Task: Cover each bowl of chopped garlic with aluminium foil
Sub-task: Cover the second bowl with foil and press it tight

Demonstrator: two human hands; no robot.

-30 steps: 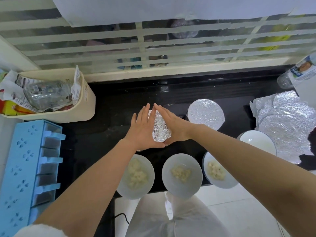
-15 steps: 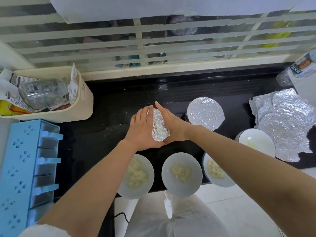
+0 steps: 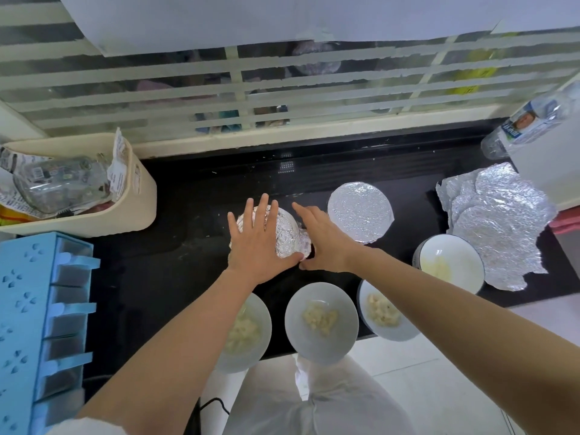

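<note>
A foil-wrapped bowl [image 3: 286,237] sits mid-counter. My left hand [image 3: 255,243] lies flat on top of it, fingers spread, pressing the foil. My right hand [image 3: 320,243] presses against its right side with fingers extended. Right of it stands a second bowl with a smooth foil cover [image 3: 360,212]. Several uncovered white bowls of chopped garlic stand nearer me: one partly under my left forearm [image 3: 251,334], one in the middle [image 3: 321,321], one under my right forearm [image 3: 381,312], and one further right [image 3: 452,262]. Loose crumpled foil sheets [image 3: 499,224] lie at the right.
A cream bin [image 3: 94,215] holding a glass jar and papers stands at the left. A blue plastic rack [image 3: 40,324] sits in front of it. A plastic water bottle [image 3: 527,124] lies at the back right. A barred window runs behind the black counter [image 3: 175,252].
My left hand has shifted from the bowl's left side onto its top and lies flat. My right hand has slid down along the right side. More foil shows between them.
</note>
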